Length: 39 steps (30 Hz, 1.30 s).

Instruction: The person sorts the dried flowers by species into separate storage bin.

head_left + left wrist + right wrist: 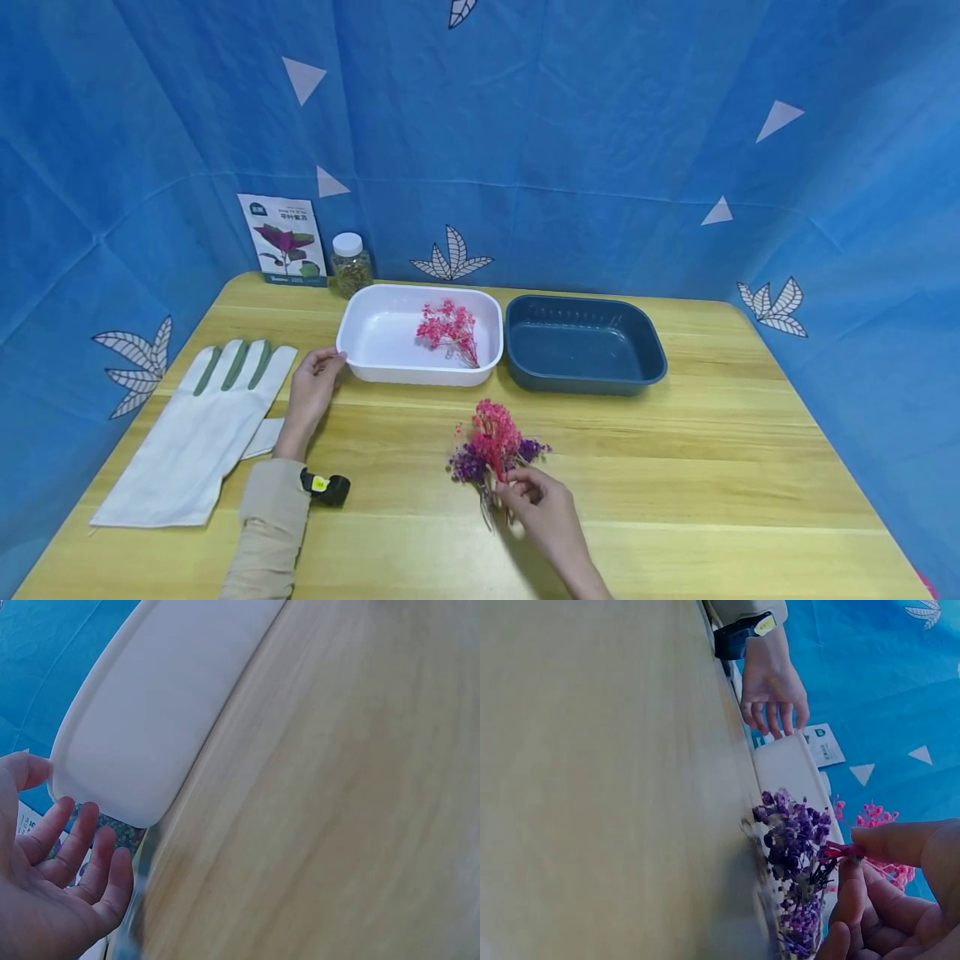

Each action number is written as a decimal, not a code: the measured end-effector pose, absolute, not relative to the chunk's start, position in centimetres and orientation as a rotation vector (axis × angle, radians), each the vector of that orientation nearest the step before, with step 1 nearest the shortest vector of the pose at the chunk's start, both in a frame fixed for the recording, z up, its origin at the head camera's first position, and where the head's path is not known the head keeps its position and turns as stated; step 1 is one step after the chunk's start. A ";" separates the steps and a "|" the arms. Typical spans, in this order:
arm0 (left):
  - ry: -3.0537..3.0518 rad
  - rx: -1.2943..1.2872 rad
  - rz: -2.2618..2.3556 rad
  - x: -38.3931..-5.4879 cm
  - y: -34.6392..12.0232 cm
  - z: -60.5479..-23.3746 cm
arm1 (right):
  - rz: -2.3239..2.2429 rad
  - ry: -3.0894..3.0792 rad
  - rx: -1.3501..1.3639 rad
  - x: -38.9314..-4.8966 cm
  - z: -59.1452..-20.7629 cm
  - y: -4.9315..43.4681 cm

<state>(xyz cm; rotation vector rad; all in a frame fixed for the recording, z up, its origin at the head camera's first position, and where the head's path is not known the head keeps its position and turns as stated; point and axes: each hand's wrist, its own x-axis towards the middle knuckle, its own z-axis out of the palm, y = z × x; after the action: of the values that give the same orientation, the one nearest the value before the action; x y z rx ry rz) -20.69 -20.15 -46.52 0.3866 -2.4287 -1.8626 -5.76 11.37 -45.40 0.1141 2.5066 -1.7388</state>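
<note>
Desk (pixel 712 467): white tray (pixel 420 377) near the back edge; left hand (pixel 315 381) touches its left end, fingers loosely spread. Seed packet (pixel 283 240): back-left corner, small Chinese lettering. Right hand (pixel 549 510): fingers pinch pink dried flowers (pixel 495 432) above the front-centre area.

In front of the white basin (pixel 420 377), bare wood (pixel 405 450) gives my left hand (pixel 315 387), touching the basin's left rim, a path rightward until the pink bunch (pixel 495 433) in my right hand (pixel 547 508) and the purple flowers (pixel 468 465) block it. On its right, the dark basin (pixel 585 386) stands just beside, leaving barely a gap. A jar (pixel 352 273) crowds the white basin's back left corner. From above, I could reach into its left half; a pink sprig (pixel 447 327) occupies the right.
</note>
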 end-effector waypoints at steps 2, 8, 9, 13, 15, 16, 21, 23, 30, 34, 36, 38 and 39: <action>-2.429 0.387 -1.868 -20.7 -20.1 -46.5 | -1.741 2.509 0.117 -5.9 -45.3 11.4; -2.435 0.387 -1.866 -20.7 -20.1 -46.3 | -1.745 2.515 0.113 -6.0 -45.1 11.2; -2.437 0.388 -1.862 -20.7 -20.1 -46.3 | -1.748 2.515 0.109 -6.0 -45.0 11.2; -2.437 0.394 -1.856 -20.7 -20.1 -46.4 | -1.748 2.538 0.088 -6.1 -44.8 11.2; -2.436 0.396 -1.855 -20.8 -20.0 -46.4 | -1.750 2.556 0.072 -6.1 -44.7 11.1; -2.435 0.395 -1.856 -20.8 -20.0 -46.4 | -1.749 2.565 0.063 -6.2 -44.6 11.2; -2.434 0.389 -1.858 -20.8 -20.0 -46.4 | -1.759 2.606 0.049 -6.7 -44.4 11.1; -2.433 0.386 -1.856 -20.8 -20.1 -46.4 | -1.770 2.615 0.050 -7.0 -44.2 11.2; -2.425 0.378 -1.856 -20.8 -20.1 -46.4 | -1.805 2.652 -0.010 -7.6 -43.5 11.1; -2.424 0.389 -1.857 -20.8 -20.1 -46.4 | -1.814 2.655 -0.035 -8.2 -43.0 10.9; -2.426 0.399 -1.857 -20.8 -20.1 -46.4 | -1.815 2.660 -0.053 -8.6 -42.8 10.8; -2.430 0.410 -1.853 -20.9 -20.2 -46.4 | -1.800 2.679 -0.081 -9.0 -42.6 10.7; -2.432 0.414 -1.852 -20.8 -20.2 -46.4 | -1.794 2.685 -0.092 -9.3 -42.5 10.7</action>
<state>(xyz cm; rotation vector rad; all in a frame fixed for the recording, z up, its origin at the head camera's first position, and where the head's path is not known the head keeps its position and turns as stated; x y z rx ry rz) -20.85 -20.16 -46.43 0.4141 -2.4324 -1.8523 -9.31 10.66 -42.50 -0.0920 2.6848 -1.7945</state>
